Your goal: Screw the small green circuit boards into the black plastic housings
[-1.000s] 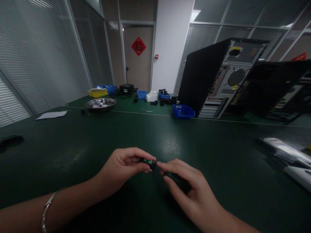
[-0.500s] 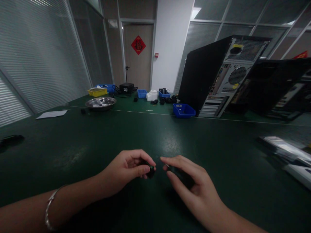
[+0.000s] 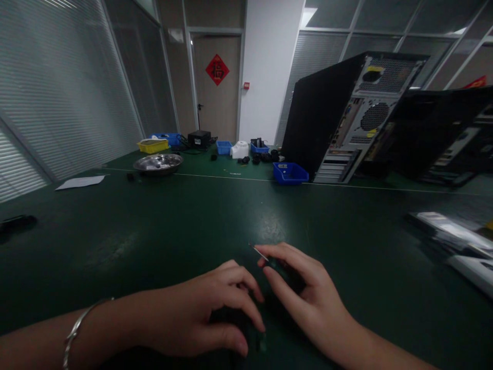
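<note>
My right hand [image 3: 302, 285] is closed around a small screwdriver [image 3: 261, 253]. Its thin metal shaft points up and left past the fingertips, and the dark handle is mostly hidden in the palm. To the left, my left hand [image 3: 219, 311] hovers low over the table with thumb and fingers apart. Right beside its fingertips is a small dark part with a greenish patch [image 3: 262, 341], hard to make out in the shade. Whether the fingers touch it I cannot tell. A silver bangle [image 3: 73, 331] circles the left wrist.
A green table [image 3: 185, 221] stretches ahead. Near its far side are a metal bowl [image 3: 140, 167], a blue bin [image 3: 290, 177], a yellow tray [image 3: 153, 148] and black parts. A black computer tower [image 3: 323, 113] stands at the right, and white-and-dark equipment [image 3: 454, 231] lies nearer.
My left hand has moved down toward me and its fingers have spread, letting go of the small dark part it was pinching. My right hand has barely moved; more screwdriver shaft shows.
</note>
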{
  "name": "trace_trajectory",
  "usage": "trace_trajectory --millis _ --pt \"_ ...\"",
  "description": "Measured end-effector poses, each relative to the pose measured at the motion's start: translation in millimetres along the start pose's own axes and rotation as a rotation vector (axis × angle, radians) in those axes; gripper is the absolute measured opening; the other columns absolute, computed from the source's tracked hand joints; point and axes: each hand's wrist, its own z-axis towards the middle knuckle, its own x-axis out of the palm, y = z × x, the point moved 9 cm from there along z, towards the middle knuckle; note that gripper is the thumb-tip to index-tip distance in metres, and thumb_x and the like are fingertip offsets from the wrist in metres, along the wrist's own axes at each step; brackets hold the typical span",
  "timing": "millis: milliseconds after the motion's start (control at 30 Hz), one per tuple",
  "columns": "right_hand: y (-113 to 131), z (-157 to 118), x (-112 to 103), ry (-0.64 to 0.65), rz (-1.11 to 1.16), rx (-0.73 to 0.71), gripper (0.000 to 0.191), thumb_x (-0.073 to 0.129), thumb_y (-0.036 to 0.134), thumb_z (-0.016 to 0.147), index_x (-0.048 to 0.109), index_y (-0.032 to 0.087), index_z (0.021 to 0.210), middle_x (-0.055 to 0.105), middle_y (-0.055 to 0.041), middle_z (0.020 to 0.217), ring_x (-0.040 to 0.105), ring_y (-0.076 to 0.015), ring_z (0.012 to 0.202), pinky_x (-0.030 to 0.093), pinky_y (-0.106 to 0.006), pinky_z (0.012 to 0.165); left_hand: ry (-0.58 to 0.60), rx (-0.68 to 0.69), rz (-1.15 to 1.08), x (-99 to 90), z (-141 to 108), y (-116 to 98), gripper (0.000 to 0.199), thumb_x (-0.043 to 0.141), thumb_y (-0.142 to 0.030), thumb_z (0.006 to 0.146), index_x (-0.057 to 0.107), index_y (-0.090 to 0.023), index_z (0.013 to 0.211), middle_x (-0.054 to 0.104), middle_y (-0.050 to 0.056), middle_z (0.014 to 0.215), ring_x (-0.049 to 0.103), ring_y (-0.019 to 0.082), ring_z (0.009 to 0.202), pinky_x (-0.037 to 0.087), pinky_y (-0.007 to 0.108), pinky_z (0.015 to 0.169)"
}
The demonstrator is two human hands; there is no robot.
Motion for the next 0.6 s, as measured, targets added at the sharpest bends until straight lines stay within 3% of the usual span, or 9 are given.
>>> trace_trajectory --millis 167,300,467,600 --pt "3.0 0.1 4.6 0.061 -0.007 -0.016 0.031 0.056 0.011 0.091 0.063 0.027 0.116 0.068 -0.0004 0.095 0.066 -0.0158 0.086 0.051 -0.026 0.075 -0.066 -0.010 0.055 -4.2 -1.5 1.8 0.039 0.076 -0.033 0.078 0.061 -0.018 0.110 0.058 0.009 0.116 0.053 0.023 0.107 0.044 0.033 0.095" --pt "0.4 2.1 9.9 0.138 -0.073 0.025 0.020 0.052 0.011 0.091 0.061 0.023 0.105 0.065 -0.0011 0.091 0.063 -0.0164 0.081 0.050 -0.027 0.071 0.012 -0.074 0.238 5.8 0.9 4.6 0.053 0.082 -0.046 0.063 0.060 -0.014 0.100 0.061 0.011 0.103 0.053 0.027 0.091 0.047 0.039 0.082" --pt "-10.5 1.3 14.8 0.304 -0.377 0.218 0.011 0.057 0.015 0.086 0.056 0.023 0.093 0.066 -0.0004 0.084 0.064 -0.0199 0.072 0.046 -0.030 0.062 -0.026 -0.129 0.291 1.8 0.7 10.7 0.043 0.075 -0.042 0.072 0.058 -0.015 0.101 0.059 0.010 0.100 0.052 0.026 0.088 0.045 0.039 0.080" --pt "-2.9 -6.9 21.2 0.532 -0.630 0.289 0.017 0.067 0.020 0.078 0.057 0.024 0.090 0.070 -0.0009 0.080 0.067 -0.0251 0.066 0.042 -0.031 0.053 -0.180 -0.119 0.211 -15.9 -1.1 19.2 0.033 0.069 -0.028 0.079 0.055 -0.016 0.106 0.055 0.008 0.103 0.052 0.024 0.093 0.045 0.037 0.082"
